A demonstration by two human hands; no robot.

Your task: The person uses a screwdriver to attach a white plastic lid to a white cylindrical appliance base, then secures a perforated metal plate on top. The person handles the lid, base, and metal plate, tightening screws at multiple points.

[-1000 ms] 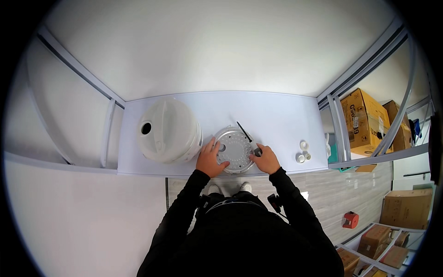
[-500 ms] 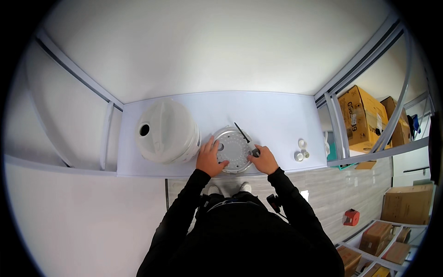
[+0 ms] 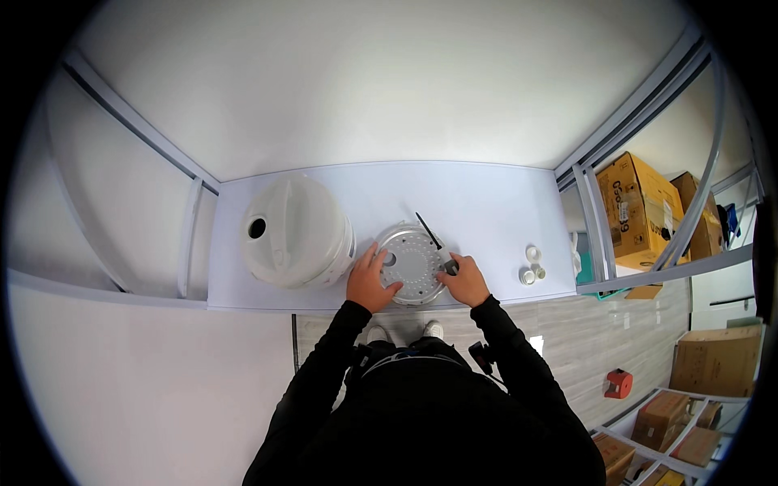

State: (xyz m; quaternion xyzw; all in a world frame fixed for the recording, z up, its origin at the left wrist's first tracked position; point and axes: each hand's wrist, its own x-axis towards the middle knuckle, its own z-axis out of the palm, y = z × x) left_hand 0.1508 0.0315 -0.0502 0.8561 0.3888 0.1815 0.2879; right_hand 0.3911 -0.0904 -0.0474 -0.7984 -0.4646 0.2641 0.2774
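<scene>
A round silver metal plate (image 3: 417,267) dotted with many small holes, with one larger hole at its left side, lies on the white table near the front edge. My left hand (image 3: 370,279) rests on the plate's left edge, fingers and thumb spread apart. At the right edge, my right hand (image 3: 464,281) is closed around the dark handle of a screwdriver (image 3: 446,258). The tool's long black shaft points away from me, up and to the left, lying over the plate's far right rim. Its handle end is partly hidden by my fingers.
A large whitish bucket-like container (image 3: 296,235) with a dark round opening stands left of the plate. Several small white containers (image 3: 532,266) sit at the table's right. Beyond the frame posts are cardboard boxes (image 3: 636,211); a red stool (image 3: 618,383) is on the floor.
The whole view has shifted very slightly. My hands keep their places on the plate and the screwdriver, with barely any visible movement.
</scene>
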